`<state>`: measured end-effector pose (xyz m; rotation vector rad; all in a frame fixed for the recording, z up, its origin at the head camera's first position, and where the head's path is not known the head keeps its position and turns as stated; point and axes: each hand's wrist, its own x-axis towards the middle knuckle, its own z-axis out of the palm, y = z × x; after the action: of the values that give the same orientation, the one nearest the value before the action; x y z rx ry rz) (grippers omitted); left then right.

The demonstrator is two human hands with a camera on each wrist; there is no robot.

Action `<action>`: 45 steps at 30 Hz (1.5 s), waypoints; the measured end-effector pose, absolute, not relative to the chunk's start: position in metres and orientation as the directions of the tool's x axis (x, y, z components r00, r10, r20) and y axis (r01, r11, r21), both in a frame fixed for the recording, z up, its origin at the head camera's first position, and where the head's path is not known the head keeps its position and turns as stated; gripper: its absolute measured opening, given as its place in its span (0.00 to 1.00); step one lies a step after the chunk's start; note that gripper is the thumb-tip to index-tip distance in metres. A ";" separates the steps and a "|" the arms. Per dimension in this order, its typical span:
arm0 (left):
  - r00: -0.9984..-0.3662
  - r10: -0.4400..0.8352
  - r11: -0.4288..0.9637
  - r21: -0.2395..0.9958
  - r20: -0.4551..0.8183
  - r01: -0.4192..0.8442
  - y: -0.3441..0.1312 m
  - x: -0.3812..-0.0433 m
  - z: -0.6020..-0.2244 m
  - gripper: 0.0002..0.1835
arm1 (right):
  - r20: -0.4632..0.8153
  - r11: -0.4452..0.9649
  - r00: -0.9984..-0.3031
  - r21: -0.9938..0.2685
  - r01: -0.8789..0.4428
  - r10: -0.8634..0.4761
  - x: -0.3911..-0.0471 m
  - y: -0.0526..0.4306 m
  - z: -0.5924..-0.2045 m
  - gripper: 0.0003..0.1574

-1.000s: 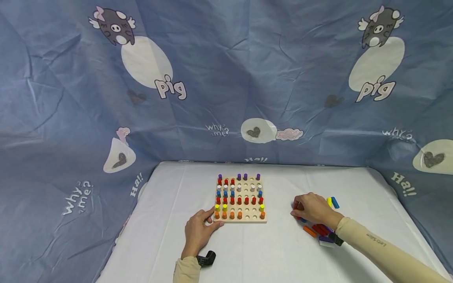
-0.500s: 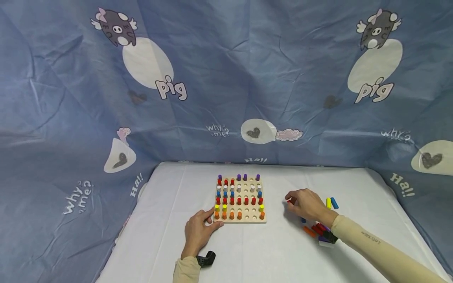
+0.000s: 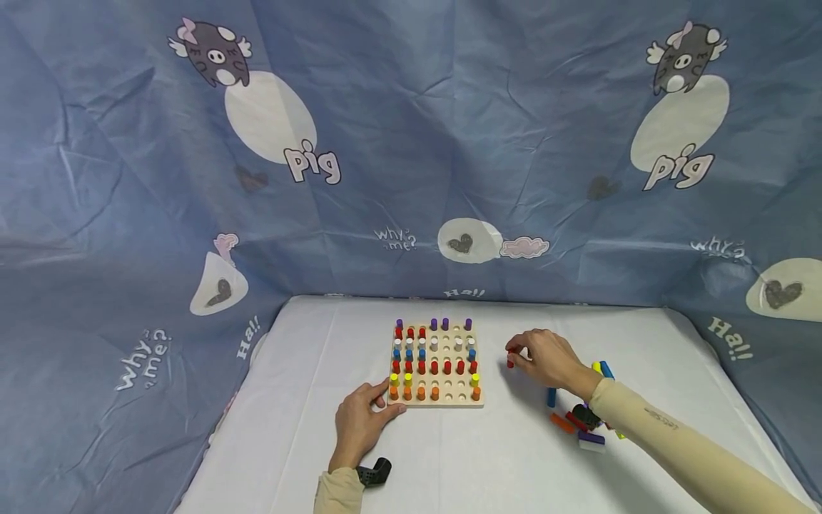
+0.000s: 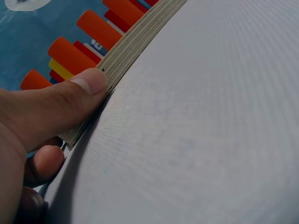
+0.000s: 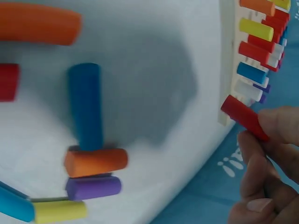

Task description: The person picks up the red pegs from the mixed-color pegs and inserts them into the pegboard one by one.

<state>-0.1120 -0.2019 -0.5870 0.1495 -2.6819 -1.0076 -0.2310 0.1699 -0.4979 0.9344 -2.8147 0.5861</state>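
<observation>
My left hand (image 3: 359, 422) grips the near left corner of a wooden pegboard (image 3: 443, 405). In the left wrist view its thumb presses on the layered front edge (image 4: 135, 49), with fingers bent around the side. Rows of orange, yellow, red, blue, white and purple pegs stand upright in the board, and some holes between them are bare. My right hand (image 3: 546, 357) pinches a red peg (image 5: 244, 116) between thumb and fingers, above the table to the right of the board. That peg tilts in the right wrist view and looks nearly upright in the head view.
Loose pegs lie right of the board: a blue peg (image 3: 551, 397), an orange peg (image 3: 562, 423), a purple peg (image 3: 591, 437) beside a white peg (image 3: 591, 447), and others partly behind the right wrist. A blue printed cloth (image 3: 411, 178) hangs behind the white table (image 3: 475, 464).
My right hand has lifted the red peg from the loose pile and moved left toward the board, uncovering the blue peg. My left hand stays at the board's corner.
</observation>
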 end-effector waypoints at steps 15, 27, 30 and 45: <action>-0.955 -0.186 0.764 0.645 0.232 0.008 -0.202 -0.112 -0.588 0.36 | 0.363 0.685 -0.730 -0.268 -0.677 -0.579 -0.246 0.125 -0.481 0.07; -0.953 -0.187 0.768 0.641 0.239 0.011 -0.202 -0.111 -0.588 0.35 | 0.393 0.625 -0.664 -0.242 -0.742 -0.636 -0.266 0.097 -0.480 0.07; -0.958 -0.182 0.762 0.648 0.223 0.006 -0.202 -0.111 -0.586 0.35 | 0.371 0.630 -0.675 -0.253 -0.734 -0.638 -0.273 0.091 -0.480 0.07; -0.959 -0.179 0.756 0.654 0.217 0.007 -0.203 -0.110 -0.586 0.36 | 0.278 0.643 -0.707 -0.295 -0.707 -0.650 -0.291 0.053 -0.492 0.10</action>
<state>-0.1099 -0.2026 -0.5860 0.1346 -2.6876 -1.0028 -0.2907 0.0525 -0.4922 1.1274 -2.7125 0.5817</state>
